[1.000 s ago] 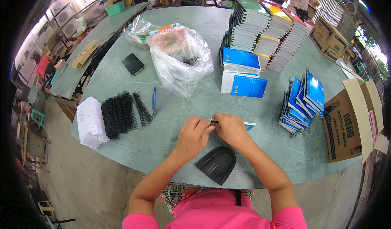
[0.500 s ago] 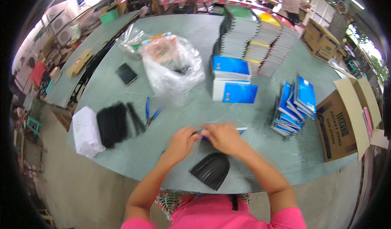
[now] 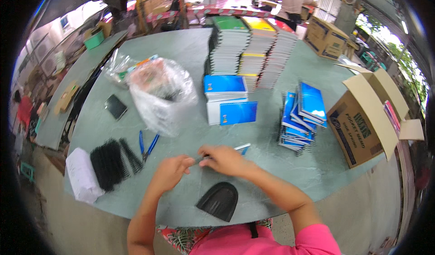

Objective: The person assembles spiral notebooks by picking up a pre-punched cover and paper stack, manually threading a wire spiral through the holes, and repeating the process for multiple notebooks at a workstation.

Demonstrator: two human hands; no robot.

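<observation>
Slim notebook (image 3: 235,149), long axis left-right, pinched by left hand (image 3: 170,172), right hand (image 3: 225,160)

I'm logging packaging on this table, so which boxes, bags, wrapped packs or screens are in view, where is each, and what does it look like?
Open cardboard box: table's right edge, brown, flaps up, dark print on its side.
Closed cardboard box: far right, behind the stacks, brown with dark print.
Clear plastic bag: left of centre, crumpled, colourful contents.
White wrapped pack: near left edge, oblong, beside black spiral coils.
Dark flat phone-like slab: left of the bag, screen off.
</observation>
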